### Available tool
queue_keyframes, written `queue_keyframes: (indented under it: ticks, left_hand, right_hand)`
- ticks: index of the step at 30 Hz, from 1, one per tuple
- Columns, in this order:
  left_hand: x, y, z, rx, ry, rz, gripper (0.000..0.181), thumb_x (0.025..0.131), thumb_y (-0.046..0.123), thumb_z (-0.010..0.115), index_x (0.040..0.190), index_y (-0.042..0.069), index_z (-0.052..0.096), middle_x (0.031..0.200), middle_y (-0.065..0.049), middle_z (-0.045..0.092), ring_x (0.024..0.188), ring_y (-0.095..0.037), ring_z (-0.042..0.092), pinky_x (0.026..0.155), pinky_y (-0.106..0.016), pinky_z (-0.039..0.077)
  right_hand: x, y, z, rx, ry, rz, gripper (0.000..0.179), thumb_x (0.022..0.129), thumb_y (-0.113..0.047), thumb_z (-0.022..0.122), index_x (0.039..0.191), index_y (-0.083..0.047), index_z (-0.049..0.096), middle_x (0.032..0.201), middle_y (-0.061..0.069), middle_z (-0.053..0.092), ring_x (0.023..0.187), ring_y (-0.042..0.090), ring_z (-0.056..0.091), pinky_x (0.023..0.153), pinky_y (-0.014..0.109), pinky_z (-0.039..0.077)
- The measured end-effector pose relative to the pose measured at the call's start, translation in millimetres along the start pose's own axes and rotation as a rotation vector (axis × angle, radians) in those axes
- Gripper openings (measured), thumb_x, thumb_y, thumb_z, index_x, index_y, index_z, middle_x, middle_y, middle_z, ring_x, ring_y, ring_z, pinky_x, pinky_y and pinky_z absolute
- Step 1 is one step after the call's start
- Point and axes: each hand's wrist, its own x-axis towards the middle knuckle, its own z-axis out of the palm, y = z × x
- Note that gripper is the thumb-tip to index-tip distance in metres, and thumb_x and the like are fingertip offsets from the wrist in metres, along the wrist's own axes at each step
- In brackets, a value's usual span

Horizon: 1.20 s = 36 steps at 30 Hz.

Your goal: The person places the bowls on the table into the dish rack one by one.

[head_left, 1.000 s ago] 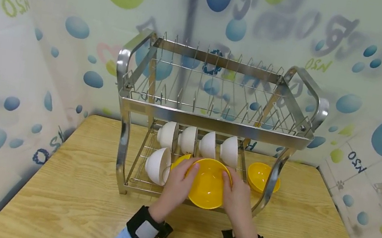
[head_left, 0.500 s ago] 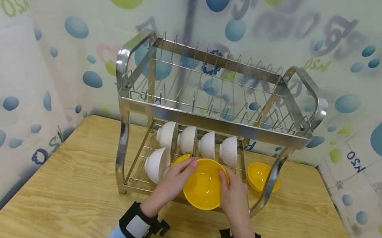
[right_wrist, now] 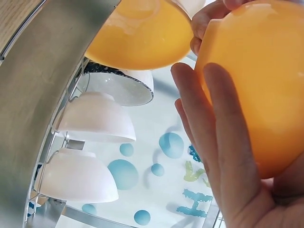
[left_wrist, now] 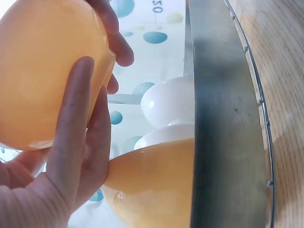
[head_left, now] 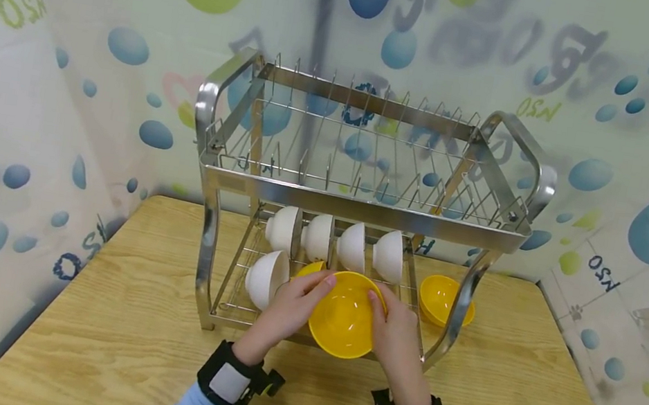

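A yellow bowl (head_left: 345, 317) is held between both hands in front of the rack's lower shelf, its inside facing the head camera. My left hand (head_left: 290, 306) grips its left rim, thumb inside and fingers against the outer wall. At the opposite rim my right hand (head_left: 400, 329) does the same. In both wrist views, fingers (left_wrist: 73, 123) lie along the bowl's outside (right_wrist: 261, 85). Behind the left hand, a second yellow bowl (head_left: 311, 269) stands on the lower shelf, mostly hidden. To its left a white bowl (head_left: 267, 279) rests on its side.
The two-tier metal dish rack (head_left: 361, 209) stands on a wooden table (head_left: 109, 338). Several white bowls (head_left: 352, 247) line the back of its lower shelf. Another yellow bowl (head_left: 442, 300) sits on the table, partly behind the rack's right leg. A patterned wall backs the table.
Both hands have shifted slightly left and a little toward me with the yellow bowl. The left wrist has swung outward. The rack and the other bowls have stayed put.
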Motion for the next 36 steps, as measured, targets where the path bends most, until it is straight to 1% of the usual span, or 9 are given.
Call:
queue_keyframes:
  ticks: [5,8,14,19,23,25,30,33,36]
  left_hand:
    - [-0.6,1.8,1.4,0.014,0.019,-0.005,0.049,0.097,0.050,0.043,0.129,0.015,0.058,0.114,-0.008,0.065,0.087,-0.016,0.061,0.072,-0.027,0.053]
    - [-1.4,2.2,1.5,0.011,0.037,-0.003,0.048,0.097,0.048,0.044,0.128,0.015,0.060,0.115,-0.009,0.065,0.089,-0.016,0.061,0.072,-0.027,0.052]
    - [-2.3,0.9,-1.8,-0.068,0.062,0.001,0.047,0.099,0.043,0.045,0.128,0.009,0.059,0.117,-0.013,0.064,0.087,-0.017,0.062,0.073,-0.028,0.053]
    - [-1.1,2.5,-4.1,-0.110,0.105,0.042,0.046,0.100,0.041,0.043,0.125,0.007,0.060,0.111,-0.014,0.066,0.080,-0.017,0.062,0.069,-0.028,0.055]
    - [-1.8,5.7,-3.5,-0.111,0.151,0.033,0.044,0.100,0.043,0.042,0.120,0.011,0.063,0.099,-0.011,0.067,0.074,-0.016,0.060,0.065,-0.028,0.054]
    - [-2.2,6.8,-2.6,-0.109,0.170,0.026,0.043,0.099,0.045,0.042,0.119,0.013,0.064,0.097,-0.010,0.066,0.074,-0.016,0.060,0.065,-0.028,0.054]
    - [-2.3,6.8,-0.3,-0.084,0.203,0.028,0.045,0.098,0.047,0.042,0.122,0.015,0.063,0.106,-0.008,0.067,0.081,-0.017,0.061,0.070,-0.029,0.054]
    - [-2.5,7.0,1.1,-0.072,0.214,0.021,0.048,0.098,0.049,0.041,0.125,0.015,0.061,0.111,-0.008,0.066,0.085,-0.017,0.062,0.072,-0.030,0.055]
    - [-2.1,7.4,2.9,-0.057,0.222,0.017,0.049,0.098,0.050,0.042,0.126,0.015,0.060,0.112,-0.008,0.066,0.085,-0.017,0.062,0.071,-0.030,0.055]
  right_hand:
    - [-0.3,0,0,0.002,0.005,-0.007,0.027,0.099,-0.020,0.049,0.122,-0.011,0.062,0.090,0.011,0.067,0.060,0.013,0.054,0.054,0.023,0.048]
    - [-0.9,1,1,-0.006,0.025,-0.023,0.026,0.099,-0.021,0.050,0.119,-0.011,0.063,0.094,0.011,0.069,0.066,0.015,0.059,0.058,0.025,0.051]
    - [-3.8,4,3,0.021,0.099,-0.055,0.029,0.098,-0.031,0.050,0.114,-0.012,0.066,0.102,0.011,0.070,0.082,0.022,0.068,0.067,0.033,0.057]
    - [-8.9,7,2,0.002,0.259,-0.149,0.031,0.098,-0.031,0.050,0.109,-0.009,0.068,0.098,0.010,0.072,0.077,0.021,0.068,0.064,0.033,0.057]
    - [-13.7,15,-1,-0.041,0.402,-0.242,0.020,0.094,-0.020,0.059,0.104,-0.007,0.068,0.090,0.008,0.073,0.069,0.018,0.069,0.056,0.028,0.056]
    - [-16.3,20,-4,-0.058,0.447,-0.261,0.016,0.092,-0.016,0.062,0.103,-0.006,0.068,0.088,0.007,0.072,0.066,0.016,0.068,0.055,0.026,0.055]
    - [-24.0,31,-13,-0.093,0.487,-0.216,0.017,0.091,-0.017,0.064,0.104,-0.007,0.067,0.088,0.007,0.072,0.065,0.015,0.068,0.054,0.020,0.053]
    - [-28.0,37,-18,-0.110,0.497,-0.182,0.017,0.091,-0.019,0.064,0.104,-0.008,0.067,0.088,0.006,0.071,0.065,0.015,0.068,0.054,0.013,0.049]
    - [-30.7,43,-24,-0.131,0.522,-0.179,0.015,0.090,-0.019,0.066,0.100,-0.008,0.068,0.085,0.005,0.071,0.064,0.015,0.067,0.054,0.006,0.044]
